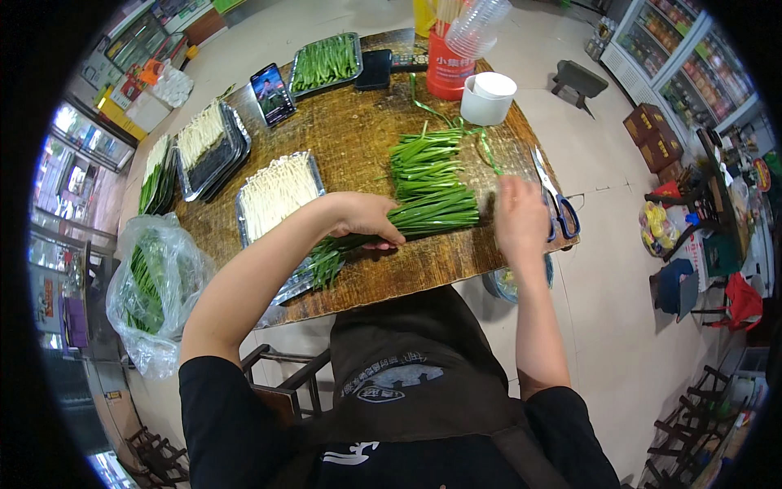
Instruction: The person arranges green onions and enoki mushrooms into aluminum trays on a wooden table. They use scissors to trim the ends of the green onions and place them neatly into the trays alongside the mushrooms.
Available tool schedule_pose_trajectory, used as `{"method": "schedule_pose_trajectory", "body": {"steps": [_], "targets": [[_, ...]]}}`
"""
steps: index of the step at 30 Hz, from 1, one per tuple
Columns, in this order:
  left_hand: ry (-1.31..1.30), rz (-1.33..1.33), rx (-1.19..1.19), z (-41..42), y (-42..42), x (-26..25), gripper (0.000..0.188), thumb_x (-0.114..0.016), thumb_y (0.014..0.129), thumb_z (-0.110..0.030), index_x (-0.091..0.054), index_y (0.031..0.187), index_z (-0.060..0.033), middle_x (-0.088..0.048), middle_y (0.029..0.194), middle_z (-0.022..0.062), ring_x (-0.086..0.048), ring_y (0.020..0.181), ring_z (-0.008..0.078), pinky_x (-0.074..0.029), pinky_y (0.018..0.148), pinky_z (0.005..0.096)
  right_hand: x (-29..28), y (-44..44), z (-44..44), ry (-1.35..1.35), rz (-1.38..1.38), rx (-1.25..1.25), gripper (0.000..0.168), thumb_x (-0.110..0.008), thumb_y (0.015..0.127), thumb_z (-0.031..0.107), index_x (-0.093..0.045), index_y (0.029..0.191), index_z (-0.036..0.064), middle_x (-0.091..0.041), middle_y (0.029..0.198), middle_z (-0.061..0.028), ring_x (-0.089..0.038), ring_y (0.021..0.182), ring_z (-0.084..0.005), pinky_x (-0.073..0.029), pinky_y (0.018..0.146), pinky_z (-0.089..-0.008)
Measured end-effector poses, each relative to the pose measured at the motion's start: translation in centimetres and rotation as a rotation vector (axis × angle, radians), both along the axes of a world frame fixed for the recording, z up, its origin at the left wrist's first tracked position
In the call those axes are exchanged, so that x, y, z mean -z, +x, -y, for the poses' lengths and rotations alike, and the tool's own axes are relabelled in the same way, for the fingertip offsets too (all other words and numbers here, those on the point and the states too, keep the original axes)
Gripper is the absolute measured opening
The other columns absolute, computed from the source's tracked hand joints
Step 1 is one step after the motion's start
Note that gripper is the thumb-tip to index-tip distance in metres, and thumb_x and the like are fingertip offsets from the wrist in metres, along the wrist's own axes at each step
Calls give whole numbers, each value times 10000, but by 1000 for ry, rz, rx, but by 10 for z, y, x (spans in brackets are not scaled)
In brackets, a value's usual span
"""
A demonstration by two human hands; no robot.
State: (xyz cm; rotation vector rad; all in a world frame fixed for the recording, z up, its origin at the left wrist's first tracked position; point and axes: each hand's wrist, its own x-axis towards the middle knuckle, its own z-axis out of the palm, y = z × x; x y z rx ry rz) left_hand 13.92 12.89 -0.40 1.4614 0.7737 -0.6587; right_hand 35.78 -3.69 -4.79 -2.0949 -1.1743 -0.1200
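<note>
Cut green garlic chives (431, 183) lie in a row of bunches on the wooden table. My left hand (369, 220) grips the leafy stalks of the nearest bunch, whose loose end hangs over a foil-lined spot at the left. My right hand (521, 214) is just right of the cut ends, fingers bent and slightly blurred; whether it holds anything cannot be told. Blue-handled scissors (557, 205) lie beside it, blades partly apart. A tray of enoki mushrooms (278, 195) stands left of the chives. A green tie strip (486, 147) lies beyond my right hand.
Along the table's left are more trays with enoki (201, 137) and a plastic bag of greens (156, 293). At the back stand a phone (272, 95), a green-filled tray (325, 61), a red skewer tub (451, 64) and a white container (486, 104). A bin (507, 286) is below the near edge.
</note>
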Motion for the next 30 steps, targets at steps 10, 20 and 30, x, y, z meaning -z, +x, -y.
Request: {"method": "schedule_pose_trajectory", "body": {"steps": [10, 20, 30], "targets": [[-13, -16, 10, -5, -2, 5, 149, -692, 950, -155, -598, 1007, -56, -634, 816, 11, -578, 681, 92, -480, 588, 255, -1, 71, 53, -232, 67, 80, 349, -666, 925, 102, -599, 1257, 23, -606, 1108, -199, -602, 1042, -384, -484, 938, -464], [43, -14, 25, -2, -3, 3, 141, -694, 929, -146, -593, 925, -47, -614, 732, 17, -558, 621, 109, -439, 544, 276, -18, 79, 52, -350, -36, 103, 518, -681, 835, 61, -541, 1333, 45, -626, 1062, -243, -628, 987, -433, -510, 902, -484], [-3, 5, -3, -2, -3, 4, 142, -694, 931, -151, -603, 893, -49, -627, 749, 21, -570, 630, 99, -443, 528, 268, -33, 40, 113, 351, -1678, -493, 500, -643, 1000, 226, -467, 1431, 44, -634, 1090, -123, -598, 931, -163, -499, 799, -269]]}}
